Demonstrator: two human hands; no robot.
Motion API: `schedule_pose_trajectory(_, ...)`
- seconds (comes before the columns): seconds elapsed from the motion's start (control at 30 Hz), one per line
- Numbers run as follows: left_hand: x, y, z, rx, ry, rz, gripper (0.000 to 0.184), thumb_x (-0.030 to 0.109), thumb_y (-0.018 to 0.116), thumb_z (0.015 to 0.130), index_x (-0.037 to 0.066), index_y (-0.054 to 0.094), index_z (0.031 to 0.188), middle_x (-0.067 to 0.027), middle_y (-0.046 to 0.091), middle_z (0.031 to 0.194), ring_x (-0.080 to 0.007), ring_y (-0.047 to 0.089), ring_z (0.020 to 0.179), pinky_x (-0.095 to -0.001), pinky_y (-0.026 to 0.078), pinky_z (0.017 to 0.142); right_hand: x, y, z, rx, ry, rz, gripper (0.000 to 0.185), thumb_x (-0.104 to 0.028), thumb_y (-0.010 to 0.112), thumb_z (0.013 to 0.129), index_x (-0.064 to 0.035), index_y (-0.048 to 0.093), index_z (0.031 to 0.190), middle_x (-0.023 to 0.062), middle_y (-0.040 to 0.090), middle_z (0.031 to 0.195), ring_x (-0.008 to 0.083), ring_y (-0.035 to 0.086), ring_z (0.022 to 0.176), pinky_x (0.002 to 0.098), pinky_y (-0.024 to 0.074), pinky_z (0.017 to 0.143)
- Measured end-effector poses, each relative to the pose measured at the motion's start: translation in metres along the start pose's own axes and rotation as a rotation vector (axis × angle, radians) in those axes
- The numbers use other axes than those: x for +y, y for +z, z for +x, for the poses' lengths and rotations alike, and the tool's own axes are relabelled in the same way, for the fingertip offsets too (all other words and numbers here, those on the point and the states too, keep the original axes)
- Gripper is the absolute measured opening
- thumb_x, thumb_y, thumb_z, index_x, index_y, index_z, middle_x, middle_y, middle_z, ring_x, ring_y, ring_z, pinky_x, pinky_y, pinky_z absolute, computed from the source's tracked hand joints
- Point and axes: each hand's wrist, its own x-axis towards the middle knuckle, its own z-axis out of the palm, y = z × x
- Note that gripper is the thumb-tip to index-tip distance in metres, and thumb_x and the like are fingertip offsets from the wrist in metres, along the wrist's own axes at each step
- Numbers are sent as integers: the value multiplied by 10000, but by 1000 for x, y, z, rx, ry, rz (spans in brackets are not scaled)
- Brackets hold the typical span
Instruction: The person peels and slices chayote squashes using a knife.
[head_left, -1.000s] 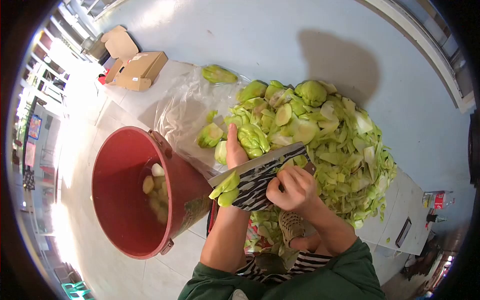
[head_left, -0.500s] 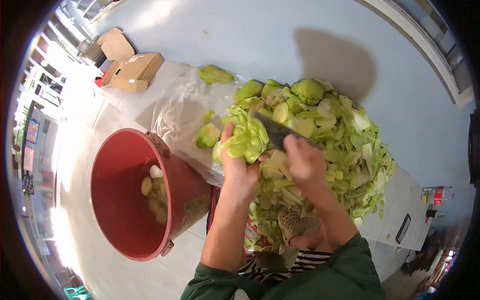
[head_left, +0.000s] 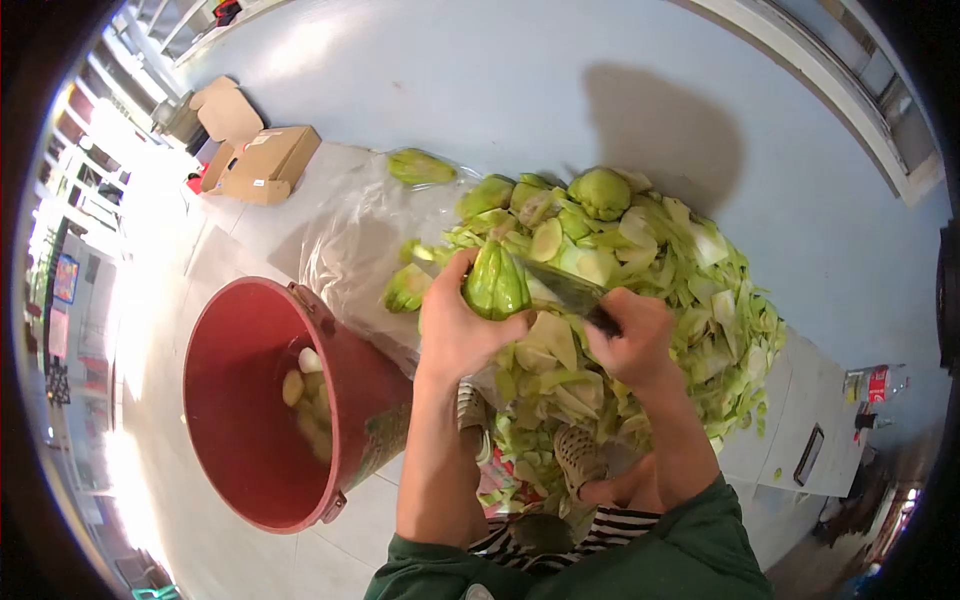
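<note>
A green, ridged chayote (head_left: 497,283) sits in my left hand (head_left: 457,325), with the fingers and thumb wrapped round it. My right hand (head_left: 635,338) grips the dark handle of a broad knife (head_left: 565,288). The blade points up and left, its tip close to the chayote's right side; I cannot tell whether it touches. Below and to the right of both hands spreads a large heap of green peelings (head_left: 690,290). Several whole chayotes lie along its far edge, among them a round one (head_left: 600,193).
At the left a red bucket (head_left: 240,300) holds pale peeled pieces (head_left: 312,400) in its bottom. Clear plastic sheeting (head_left: 350,230) lies between bucket and heap. An open cardboard box (head_left: 262,165) stands by the wall; a phone (head_left: 809,455) and a bottle (head_left: 875,384) are at the right.
The chayote has turned in my left hand and now shows upright. My right hand has moved slightly right and down with the knife, and is less blurred.
</note>
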Motion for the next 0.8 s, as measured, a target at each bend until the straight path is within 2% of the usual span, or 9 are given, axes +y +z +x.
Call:
schedule_pose_trajectory(0.07,-6,2,0,12,123,138,642,149,793,554,-57,574,1121,-200,670,970,-316,663,916,-359,511,821,-2,-5,0,-135,-189,-60,337,-119,750,570,-102,518,814,83,496,673,306,571,608,395,442,513)
schedule_pose_trajectory(0.17,-14,8,-2,24,211,229,653,153,802,551,-55,573,1126,-217,658,997,-378,646,936,-382,510,824,-7,-3,0,-120,-266,-91,360,-145,736,523,-123,513,805,52,459,687,268,562,612,392,446,512)
schedule_pose_trajectory(0.3,-8,13,-3,25,410,266,635,184,815,559,-40,581,1105,-210,631,968,-383,633,896,-392,508,802,-12,-5,1,-112,-304,-131,340,-131,699,536,-125,491,805,52,461,691,263,558,597,387,447,504)
schedule_pose_trajectory(0.43,6,9,-7,-30,338,319,683,160,820,509,-33,570,1116,-204,625,955,-366,635,859,-382,511,778,10,0,-10,-144,-232,-97,295,-103,700,608,-106,493,817,81,501,682,289,568,585,396,458,509)
schedule_pose_trajectory(0.5,4,8,-9,20,365,269,676,155,823,513,-28,573,1114,-152,643,939,-310,648,838,-359,516,771,41,13,-10,-188,95,-299,235,-95,691,708,-81,487,826,119,543,685,327,581,587,413,466,518)
schedule_pose_trajectory(0.63,-5,-1,-7,-131,112,-367,667,257,829,628,-10,555,1174,-43,620,914,-205,632,807,-330,528,725,19,-11,0,-40,115,-188,189,-93,671,750,-65,500,827,139,552,709,355,586,622,424,468,534)
schedule_pose_trajectory(0.7,-4,1,-7,-200,-145,-1171,639,406,749,764,0,544,1213,-52,607,895,-220,619,772,-331,522,664,11,-10,2,-15,61,-192,181,-84,661,720,-71,506,812,126,543,707,340,582,615,414,466,528)
schedule_pose_trajectory(0.73,-9,1,-6,-220,-184,-1250,598,510,593,881,12,553,1210,-57,598,891,-225,609,760,-359,521,636,8,-10,3,5,5,-214,176,-76,652,690,-77,511,796,113,533,706,325,577,608,404,464,522)
schedule_pose_trajectory(0.8,-21,-3,-5,-193,-285,-1311,593,504,549,902,15,544,1237,-101,612,996,-237,622,815,-351,520,633,-3,-7,1,13,-111,-203,177,-89,638,659,-84,507,778,99,514,698,304,565,596,388,457,510)
